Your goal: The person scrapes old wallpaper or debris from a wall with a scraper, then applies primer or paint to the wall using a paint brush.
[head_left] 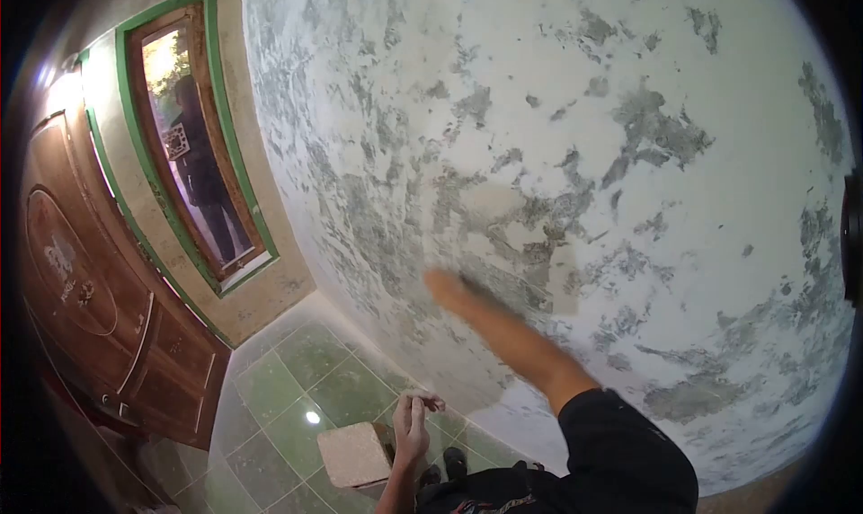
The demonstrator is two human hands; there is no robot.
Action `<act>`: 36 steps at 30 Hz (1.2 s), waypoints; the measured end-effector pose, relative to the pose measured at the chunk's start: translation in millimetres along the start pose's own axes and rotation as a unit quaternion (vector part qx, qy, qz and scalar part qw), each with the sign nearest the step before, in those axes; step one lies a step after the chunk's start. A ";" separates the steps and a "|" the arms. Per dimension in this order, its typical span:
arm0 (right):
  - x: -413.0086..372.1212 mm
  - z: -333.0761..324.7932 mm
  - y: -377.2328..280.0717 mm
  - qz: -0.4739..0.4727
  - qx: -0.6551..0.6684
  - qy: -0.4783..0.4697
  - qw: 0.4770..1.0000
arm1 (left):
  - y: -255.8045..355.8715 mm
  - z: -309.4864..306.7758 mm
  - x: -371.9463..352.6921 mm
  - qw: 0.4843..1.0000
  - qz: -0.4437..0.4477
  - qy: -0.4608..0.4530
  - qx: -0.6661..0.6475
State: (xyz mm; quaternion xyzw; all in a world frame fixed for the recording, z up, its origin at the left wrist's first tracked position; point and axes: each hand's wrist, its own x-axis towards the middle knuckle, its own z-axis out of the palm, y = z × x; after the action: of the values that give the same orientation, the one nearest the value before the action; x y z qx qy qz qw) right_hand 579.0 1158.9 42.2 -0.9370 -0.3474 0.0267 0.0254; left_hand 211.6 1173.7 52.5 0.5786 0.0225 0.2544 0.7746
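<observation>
My right arm stretches out across the patchy white and grey wall (661,244). At its end, my right hand (442,287) is close to the wall's lower left part, smeared by motion, so its fingers and anything in them cannot be made out. Low in front of my body is my left hand (413,424), pale with dust, its fingers bent; a small thing too unclear to name shows by the fingertips. Beside and below it stands a square, light-topped stool or block (353,456) on the green tiled floor (315,361).
A carved wooden door (117,289) is at the left. Next to it, a tall green-framed window (193,137) shows a person (205,168) in dark clothes. My feet (456,463) are on the floor near the wall's base. A dark object (851,240) juts in at the right edge.
</observation>
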 end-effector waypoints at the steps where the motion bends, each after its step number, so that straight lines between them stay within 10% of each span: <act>1: -13.4 61.0 6.7 0.010 0.070 -0.068 0.995 | 1.3 -0.7 2.9 1.000 0.017 -0.008 0.024; 4: -77.1 121.5 -0.5 -0.072 0.158 -0.195 0.965 | -1.7 -27.2 -4.5 0.994 0.004 0.041 0.097; 7: -150.5 53.3 -30.4 -0.145 0.273 -0.138 0.941 | -6.3 -29.5 11.8 0.962 0.012 0.128 0.241; 9: -175.0 27.3 -44.5 -0.021 0.576 -0.070 0.814 | -20.5 -18.7 25.8 0.960 0.012 0.115 0.256; 15: -213.6 -16.9 -30.5 0.012 0.731 0.097 0.675 | -36.7 52.7 61.3 0.991 -0.016 0.061 0.115; 21: -242.8 -48.0 6.0 0.041 0.683 0.211 0.698 | -41.6 78.1 98.8 0.995 -0.006 0.047 0.082; 24: -290.8 -117.0 19.8 -0.018 0.608 0.363 0.705 | -19.6 39.7 180.5 0.953 0.181 0.109 0.215; 25: -310.7 -130.5 31.6 -0.021 0.556 0.421 0.716 | -2.9 10.2 227.4 0.832 0.327 0.137 0.427; 26: -331.3 -139.1 44.4 -0.021 0.500 0.475 0.723 | 41.5 14.7 269.9 0.928 0.281 0.165 0.180; 28: -357.8 -155.5 66.0 0.085 0.450 0.551 0.698 | 117.4 -7.6 376.3 0.824 0.463 0.215 0.247; 30: -365.8 -178.3 60.9 0.108 0.510 0.601 0.606 | 211.7 12.9 451.3 0.831 0.398 0.284 0.266; 35: -385.4 -171.4 61.7 0.129 0.427 0.611 0.654 | 259.2 84.8 565.6 0.686 0.608 0.136 0.375; 36: -387.9 -167.1 63.3 0.131 0.387 0.622 0.668 | 229.0 104.0 533.3 0.733 0.525 0.150 0.406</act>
State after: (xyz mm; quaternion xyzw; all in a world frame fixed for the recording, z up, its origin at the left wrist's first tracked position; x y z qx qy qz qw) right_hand 337.7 853.1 217.2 -0.6782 -0.0828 -0.4275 0.5920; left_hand 625.2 1351.8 433.0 0.7119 -0.0682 0.6710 0.1957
